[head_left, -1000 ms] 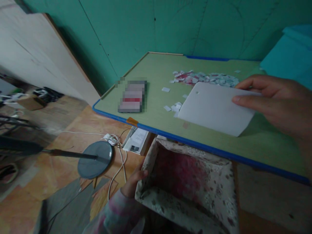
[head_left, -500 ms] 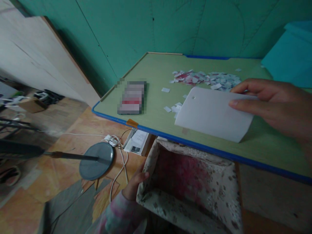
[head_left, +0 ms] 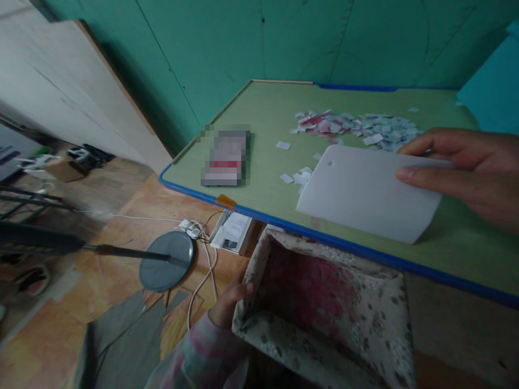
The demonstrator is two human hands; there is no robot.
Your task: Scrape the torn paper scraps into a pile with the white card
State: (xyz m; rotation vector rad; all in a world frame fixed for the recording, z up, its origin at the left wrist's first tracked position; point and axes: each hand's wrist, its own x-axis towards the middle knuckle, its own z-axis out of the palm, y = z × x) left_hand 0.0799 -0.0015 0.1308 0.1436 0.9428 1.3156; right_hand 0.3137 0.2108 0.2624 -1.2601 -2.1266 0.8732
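Observation:
Pinched between the thumb and fingers of my right hand (head_left: pixel 454 173) is a white plastic scraper (head_left: pixel 365 189) with a small hole near one corner. It is tilted over the table, its lower edge close to the tabletop; whether it touches cannot be made out. Behind it lies a pile of small white, pink and bluish paper pieces (head_left: pixel 389 129), with a few loose ones to its left. My left hand (head_left: pixel 233 300) grips the left rim of a flower-patterned fabric bin (head_left: pixel 381 319), held just below the table edge. The bin's inside shows reddish-pink staining or fine bits.
A pixelated phone-like object (head_left: pixel 225 159) lies on the left of the green table (head_left: pixel 259 108), which has blue edging. A turquoise container (head_left: pixel 494 86) stands at the back right. On the floor are a round grey stand base (head_left: pixel 168 262), white cables and a small white box (head_left: pixel 233 232).
The whole view has shifted slightly, so the table, bin and scraper sit a little farther right. Both hands keep their holds.

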